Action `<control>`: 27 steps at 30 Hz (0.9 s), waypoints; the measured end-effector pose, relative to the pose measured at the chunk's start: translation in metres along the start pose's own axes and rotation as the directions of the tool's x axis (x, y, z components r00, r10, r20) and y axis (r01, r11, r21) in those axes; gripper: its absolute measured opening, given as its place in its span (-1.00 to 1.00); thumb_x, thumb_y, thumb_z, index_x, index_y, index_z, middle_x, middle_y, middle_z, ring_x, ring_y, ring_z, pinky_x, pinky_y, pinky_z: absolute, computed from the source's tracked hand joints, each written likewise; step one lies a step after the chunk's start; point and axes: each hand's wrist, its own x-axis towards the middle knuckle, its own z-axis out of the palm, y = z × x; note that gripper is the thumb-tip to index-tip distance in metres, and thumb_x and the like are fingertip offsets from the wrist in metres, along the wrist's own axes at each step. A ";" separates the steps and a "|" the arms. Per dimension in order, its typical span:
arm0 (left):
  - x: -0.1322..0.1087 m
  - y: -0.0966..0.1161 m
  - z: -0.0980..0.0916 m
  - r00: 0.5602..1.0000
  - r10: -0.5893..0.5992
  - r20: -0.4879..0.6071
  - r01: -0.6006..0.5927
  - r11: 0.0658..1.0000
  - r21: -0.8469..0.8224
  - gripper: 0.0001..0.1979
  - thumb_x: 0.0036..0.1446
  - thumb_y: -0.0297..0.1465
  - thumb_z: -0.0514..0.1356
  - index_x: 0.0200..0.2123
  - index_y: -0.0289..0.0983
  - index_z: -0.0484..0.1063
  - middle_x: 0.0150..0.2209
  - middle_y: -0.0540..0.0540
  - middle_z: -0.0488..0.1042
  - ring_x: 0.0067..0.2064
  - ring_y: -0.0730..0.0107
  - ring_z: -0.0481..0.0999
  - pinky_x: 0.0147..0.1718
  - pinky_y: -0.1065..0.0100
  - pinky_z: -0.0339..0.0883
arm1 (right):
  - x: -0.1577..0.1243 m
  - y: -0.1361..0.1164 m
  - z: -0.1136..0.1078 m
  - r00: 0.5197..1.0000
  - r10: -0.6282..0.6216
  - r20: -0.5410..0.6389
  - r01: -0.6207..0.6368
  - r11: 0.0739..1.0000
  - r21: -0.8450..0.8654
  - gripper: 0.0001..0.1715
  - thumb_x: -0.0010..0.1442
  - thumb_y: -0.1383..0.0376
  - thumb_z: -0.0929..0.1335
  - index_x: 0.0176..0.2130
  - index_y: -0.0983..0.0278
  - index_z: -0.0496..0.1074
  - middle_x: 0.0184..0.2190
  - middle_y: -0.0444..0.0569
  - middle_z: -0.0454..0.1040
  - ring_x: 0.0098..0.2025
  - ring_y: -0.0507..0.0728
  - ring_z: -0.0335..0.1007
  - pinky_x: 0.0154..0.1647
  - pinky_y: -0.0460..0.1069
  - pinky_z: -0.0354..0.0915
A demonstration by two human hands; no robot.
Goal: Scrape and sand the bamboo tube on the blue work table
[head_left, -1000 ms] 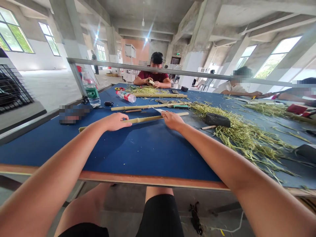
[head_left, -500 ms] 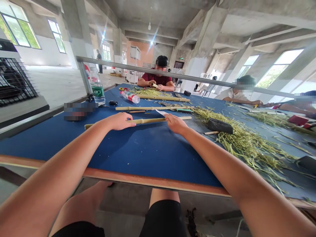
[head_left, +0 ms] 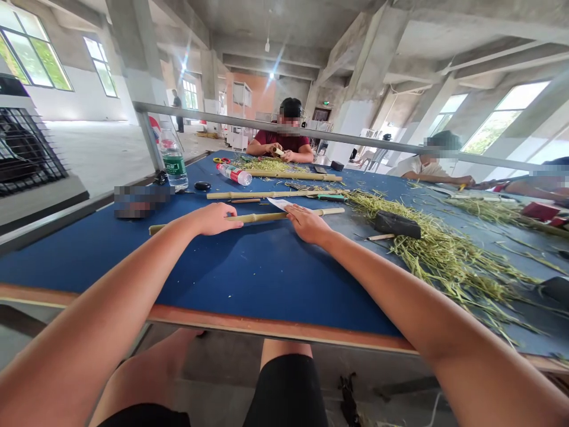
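A long, thin bamboo stick [head_left: 260, 217] lies crosswise in front of me, low over the blue table. My left hand [head_left: 217, 219] is closed around its left part, thumb towards the middle. Farther right along the stick, my right hand [head_left: 307, 223] presses a white sheet of paper [head_left: 278, 204] against the bamboo, fingers bent over it. The sheet's underside and my right fingertips are hidden. A second bamboo stick [head_left: 249, 194] rests just beyond, with a small brown stick [head_left: 246, 201] and a green-handled tool [head_left: 329, 197] near it.
Plant shavings [head_left: 444, 261] spread over the right side, with a dark block [head_left: 397, 224] and a pen-like tool [head_left: 379, 237] among them. Water bottles, one upright [head_left: 175, 166] and one lying [head_left: 234, 174], stand at back left. A person [head_left: 284, 139] works opposite; others sit at right.
My right hand has slid left along the bamboo stick with the white sheet, closer to my left hand. The left hand keeps its grip at nearly the same place.
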 end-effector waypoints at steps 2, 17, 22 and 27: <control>-0.001 0.001 0.000 1.000 -0.001 -0.001 0.001 1.000 0.001 -0.46 0.07 0.18 0.15 -0.26 -0.18 0.50 -0.44 -0.05 0.48 -0.41 0.31 0.42 -0.45 0.34 0.04 | 0.001 0.004 -0.001 1.000 0.013 0.006 -0.013 1.000 -0.006 -0.36 0.49 0.18 0.06 0.38 0.36 0.25 0.40 0.08 0.24 0.45 0.17 0.08 0.49 0.11 -0.05; -0.002 0.003 -0.001 1.000 0.014 -0.002 -0.014 1.000 -0.025 -0.49 0.04 0.15 0.17 -0.30 -0.18 0.52 -0.49 -0.04 0.48 -0.43 0.29 0.42 -0.43 0.33 0.06 | -0.001 0.036 -0.001 0.978 0.204 0.031 -0.200 0.975 -0.097 -0.38 0.50 0.18 0.06 0.38 0.32 0.25 0.40 0.09 0.22 0.46 0.25 0.05 0.47 0.18 -0.02; -0.002 0.002 -0.002 1.000 -0.005 0.013 0.006 0.999 -0.046 -0.47 0.02 0.17 0.18 -0.28 -0.17 0.53 -0.51 -0.02 0.45 -0.45 0.29 0.40 -0.43 0.31 0.04 | -0.001 0.029 -0.001 0.984 0.176 0.013 -0.174 0.982 -0.072 -0.39 0.49 0.20 0.08 0.38 0.34 0.24 0.41 0.10 0.22 0.46 0.23 0.04 0.47 0.16 -0.04; 0.000 -0.002 0.000 1.000 0.008 -0.011 -0.009 1.000 -0.029 -0.48 0.03 0.17 0.18 -0.31 -0.18 0.51 -0.47 -0.04 0.46 -0.43 0.31 0.40 -0.44 0.31 0.03 | 0.000 0.020 -0.003 0.984 0.175 0.015 -0.174 0.982 -0.075 -0.38 0.49 0.22 0.08 0.38 0.42 0.24 0.40 0.15 0.22 0.46 0.23 0.05 0.48 0.14 -0.05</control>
